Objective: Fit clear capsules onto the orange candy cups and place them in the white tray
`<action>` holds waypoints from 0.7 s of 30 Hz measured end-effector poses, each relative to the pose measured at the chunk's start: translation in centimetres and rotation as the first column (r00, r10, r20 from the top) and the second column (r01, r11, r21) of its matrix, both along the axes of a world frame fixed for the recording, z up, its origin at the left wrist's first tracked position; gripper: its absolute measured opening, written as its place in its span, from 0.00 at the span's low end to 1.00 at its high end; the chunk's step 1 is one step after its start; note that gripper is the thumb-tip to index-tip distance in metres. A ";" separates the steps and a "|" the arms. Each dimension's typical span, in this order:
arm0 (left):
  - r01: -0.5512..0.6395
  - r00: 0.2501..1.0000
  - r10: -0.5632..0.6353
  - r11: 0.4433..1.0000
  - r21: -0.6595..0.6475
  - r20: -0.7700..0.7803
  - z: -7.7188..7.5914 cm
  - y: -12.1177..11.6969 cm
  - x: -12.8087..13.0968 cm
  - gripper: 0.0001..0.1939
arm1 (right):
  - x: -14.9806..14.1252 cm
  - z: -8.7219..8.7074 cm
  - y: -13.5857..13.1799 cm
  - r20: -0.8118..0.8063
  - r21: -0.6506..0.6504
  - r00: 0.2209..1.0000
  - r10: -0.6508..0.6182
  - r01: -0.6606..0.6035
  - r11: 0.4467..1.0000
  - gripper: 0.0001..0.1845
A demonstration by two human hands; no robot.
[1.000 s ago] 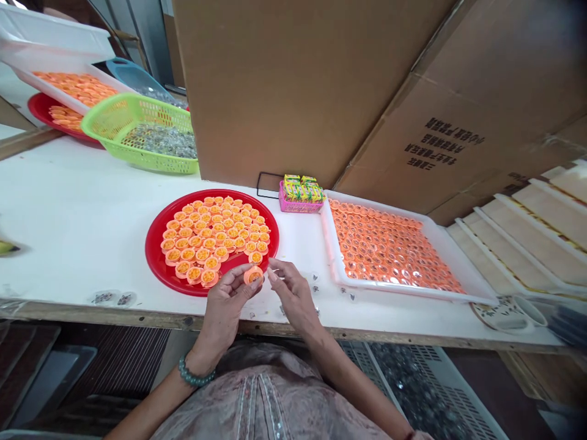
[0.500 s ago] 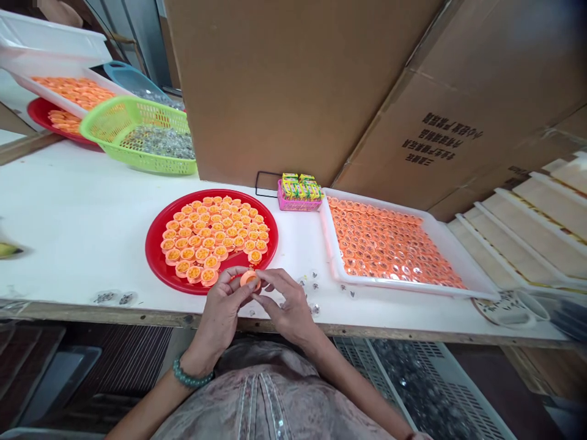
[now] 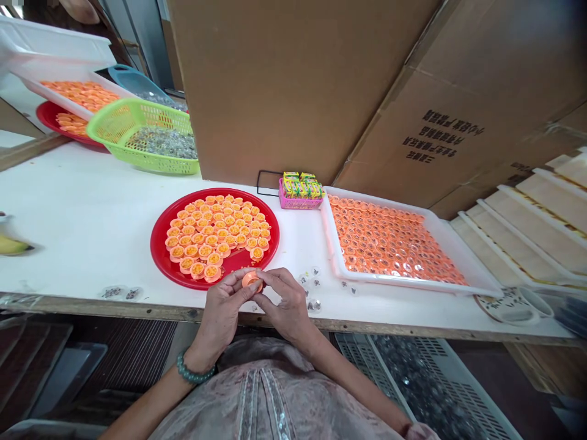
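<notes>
Both hands meet at the table's front edge over one small orange cup [image 3: 252,280]. My left hand [image 3: 223,310] pinches it from the left between thumb and fingers. My right hand [image 3: 285,305] closes its fingertips on the cup's right side and top. Just beyond them lies a round red tray [image 3: 160,256] packed with several orange cups with yellow filling. A white tray [image 3: 330,244] to the right holds several orange cups under clear lids. A few loose clear lids [image 3: 310,287] lie on the white table by my right hand.
A small pink basket [image 3: 300,202] of yellow-green packs stands against big cardboard boxes [image 3: 293,85]. At back left are a green basket [image 3: 142,131] of clear lids, another white tray [image 3: 77,91] and red tray. Stacked trays [image 3: 541,232] sit far right. A yellow object [image 3: 11,245] lies at the left edge.
My right hand moved in from slightly apart and closed its fingers on the orange cup held by my left hand. Both hands drew a little nearer to me.
</notes>
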State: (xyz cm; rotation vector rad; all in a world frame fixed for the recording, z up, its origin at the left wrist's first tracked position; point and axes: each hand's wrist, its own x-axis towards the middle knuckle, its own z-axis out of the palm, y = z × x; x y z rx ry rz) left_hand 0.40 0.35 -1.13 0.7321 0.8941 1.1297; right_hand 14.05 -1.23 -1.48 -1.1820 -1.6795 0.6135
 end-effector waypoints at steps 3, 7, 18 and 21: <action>0.045 0.998 -0.044 0.999 0.012 -0.053 0.0 0.3 0.1 0.19 | 0.9 0.9 0.6 -0.151 -0.160 0.984 0.099 -0.123 0.979 0.22; 0.108 0.978 -0.107 0.994 -0.004 -0.179 -0.5 0.7 -0.2 0.31 | 1.3 2.0 1.7 -0.181 -0.269 0.979 0.088 -0.136 0.953 0.18; 0.171 0.940 -0.192 0.980 -0.098 -0.281 -1.5 0.6 1.6 0.48 | 3.3 2.2 2.5 0.364 -0.201 0.920 0.145 -0.075 0.977 0.05; 0.140 0.899 -0.131 0.990 -0.010 -0.418 -2.4 0.2 1.8 0.49 | 4.7 2.0 2.9 0.132 -0.287 0.988 0.074 -0.033 0.957 0.07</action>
